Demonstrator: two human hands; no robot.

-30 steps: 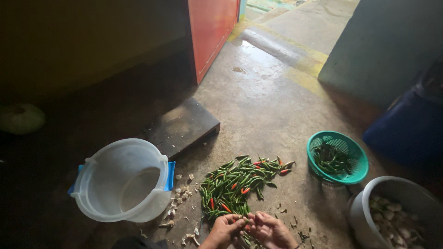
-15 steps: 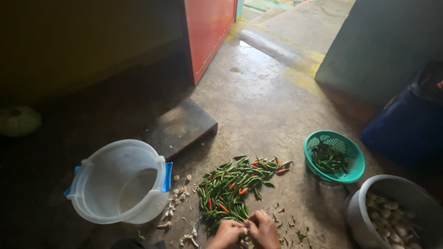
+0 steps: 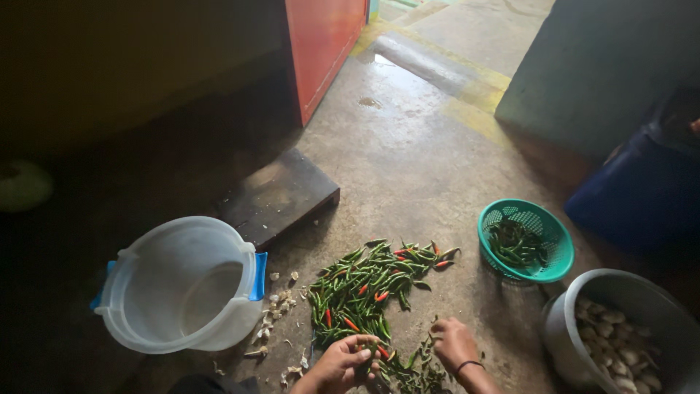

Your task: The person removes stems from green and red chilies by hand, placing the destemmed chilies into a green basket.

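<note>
A pile of green and red chili peppers (image 3: 372, 286) lies spread on the concrete floor. My left hand (image 3: 343, 363) rests at the near edge of the pile with its fingers curled over a few green chilies. My right hand (image 3: 453, 341), with a dark band on the wrist, sits just to the right, fingers bent over small chili stems and bits on the floor. Whether it grips anything is unclear. A teal mesh basket (image 3: 543, 271) to the right holds several green chilies.
A translucent white bucket (image 3: 146, 321) with blue handle mounts stands at the left, garlic skins scattered beside it. A dark flat board (image 3: 281, 195) lies behind. A grey bucket (image 3: 627, 288) of garlic cloves sits at the lower right, a blue container (image 3: 642, 197) beyond it. An orange door (image 3: 321, 44) stands open.
My two hands were together at the pile's near edge; now they have parted, the right one moving to the right. The view has shifted slightly.
</note>
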